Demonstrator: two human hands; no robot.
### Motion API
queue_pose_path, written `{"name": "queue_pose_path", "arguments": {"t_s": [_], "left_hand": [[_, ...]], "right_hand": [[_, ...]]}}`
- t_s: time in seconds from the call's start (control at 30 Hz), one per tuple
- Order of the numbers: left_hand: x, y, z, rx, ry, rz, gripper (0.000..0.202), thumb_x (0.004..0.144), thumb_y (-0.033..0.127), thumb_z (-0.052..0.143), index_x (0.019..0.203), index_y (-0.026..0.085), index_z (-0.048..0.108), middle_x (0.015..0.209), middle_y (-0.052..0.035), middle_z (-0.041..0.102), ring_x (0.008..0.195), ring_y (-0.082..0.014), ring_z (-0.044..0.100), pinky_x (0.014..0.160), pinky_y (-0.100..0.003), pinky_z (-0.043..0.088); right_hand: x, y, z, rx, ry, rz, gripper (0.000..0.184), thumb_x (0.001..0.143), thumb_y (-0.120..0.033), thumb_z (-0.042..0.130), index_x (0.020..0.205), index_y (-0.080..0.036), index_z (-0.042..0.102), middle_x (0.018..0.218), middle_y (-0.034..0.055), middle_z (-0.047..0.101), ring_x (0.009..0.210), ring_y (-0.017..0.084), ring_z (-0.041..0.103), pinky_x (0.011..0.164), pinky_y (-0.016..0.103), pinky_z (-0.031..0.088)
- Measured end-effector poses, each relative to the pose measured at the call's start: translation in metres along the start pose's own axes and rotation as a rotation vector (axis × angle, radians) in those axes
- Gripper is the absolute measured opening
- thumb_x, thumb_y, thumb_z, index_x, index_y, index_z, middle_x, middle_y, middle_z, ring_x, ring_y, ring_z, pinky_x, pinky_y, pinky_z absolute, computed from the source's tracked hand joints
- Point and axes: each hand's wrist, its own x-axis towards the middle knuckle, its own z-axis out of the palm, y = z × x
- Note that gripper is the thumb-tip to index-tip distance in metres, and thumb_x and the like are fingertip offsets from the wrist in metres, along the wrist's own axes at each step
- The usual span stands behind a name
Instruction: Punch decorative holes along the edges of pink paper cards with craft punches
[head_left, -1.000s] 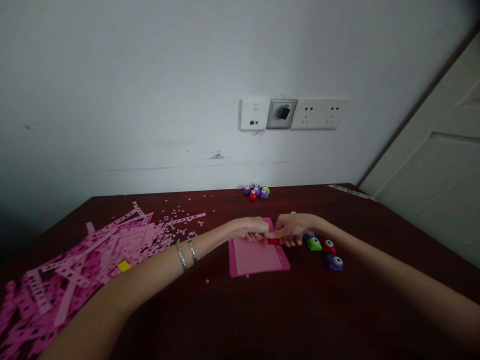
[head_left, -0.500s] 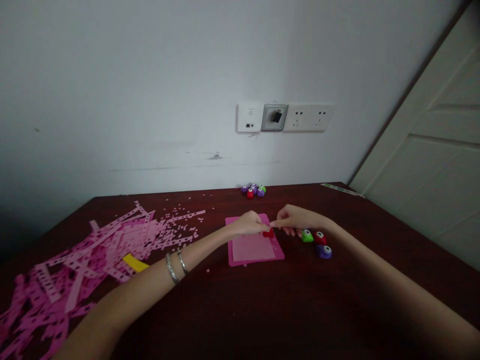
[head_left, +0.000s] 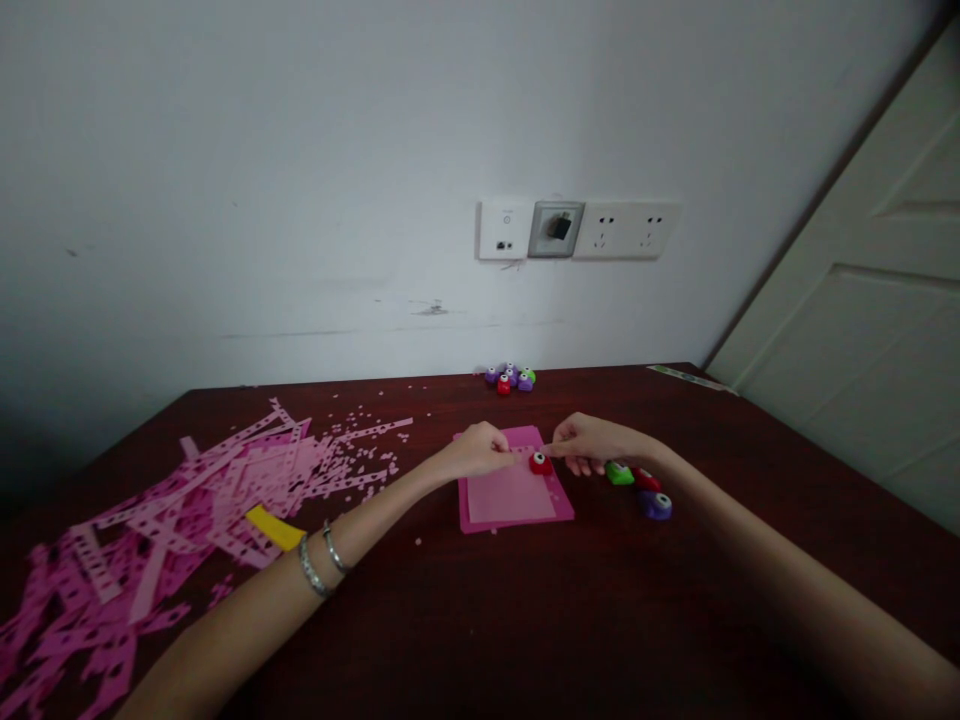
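A small red paper punch point(head_left: 540, 463) with a white eye-like button lies on the upper right of a stack of pink paper point(head_left: 511, 495). My left hand point(head_left: 478, 452) is closed just left of the punch, over the paper, apart from it. What its fingers hold, if anything, cannot be made out. To the right of the punch, my right hand point(head_left: 587, 442) pinches what looks like a thin pink paper strip at the punch's edge. Beside that hand sit a green punch point(head_left: 619, 473), another red punch point(head_left: 646, 480) and a purple punch point(head_left: 656, 505).
Punched pink strips point(head_left: 165, 530) are heaped on the left of the dark table point(head_left: 480, 620), with small pink cutouts point(head_left: 360, 460) scattered nearby. A yellow piece point(head_left: 275, 527) lies on the heap. Several more punches point(head_left: 512, 378) stand by the wall point(head_left: 322, 200).
My left hand has come off the red punch and moved left, uncovering its button. My right hand stays close to the punch's right side. The view has shifted slightly.
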Motion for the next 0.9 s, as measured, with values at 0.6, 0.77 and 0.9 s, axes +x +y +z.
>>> {"name": "queue_pose_path", "arguments": {"t_s": [0.6, 0.77, 0.9], "left_hand": [[0.025, 0.014, 0.003, -0.196, -0.228, -0.220, 0.043, 0.074, 0.055, 0.053, 0.065, 0.014, 0.060, 0.051, 0.0010, 0.048, 0.044, -0.0069, 0.039, 0.044, -0.023, 0.027], [0.041, 0.010, 0.002, -0.253, -0.409, -0.298, 0.037, 0.067, 0.051, 0.063, 0.066, 0.014, 0.063, 0.049, 0.0021, 0.045, 0.041, -0.0053, 0.032, 0.042, -0.023, 0.020], [0.043, 0.015, 0.002, -0.232, -0.417, -0.327, 0.033, 0.069, 0.045, 0.064, 0.060, 0.014, 0.059, 0.047, 0.0032, 0.043, 0.039, -0.0052, 0.030, 0.042, -0.024, 0.019]], "right_hand": [[0.015, -0.010, -0.002, -0.061, -0.206, 0.183, 0.043, 0.073, -0.055, 0.056, 0.061, -0.013, 0.057, 0.045, -0.0026, 0.050, 0.033, 0.004, 0.036, 0.033, 0.017, 0.024], [0.017, -0.026, -0.004, -0.072, -0.306, 0.244, 0.039, 0.075, -0.046, 0.056, 0.059, -0.011, 0.058, 0.046, -0.0004, 0.053, 0.036, 0.005, 0.041, 0.034, 0.016, 0.031], [0.023, -0.028, -0.004, -0.058, -0.338, 0.257, 0.030, 0.077, -0.034, 0.055, 0.056, -0.011, 0.057, 0.045, -0.0018, 0.051, 0.036, 0.004, 0.041, 0.035, 0.014, 0.032]]}}
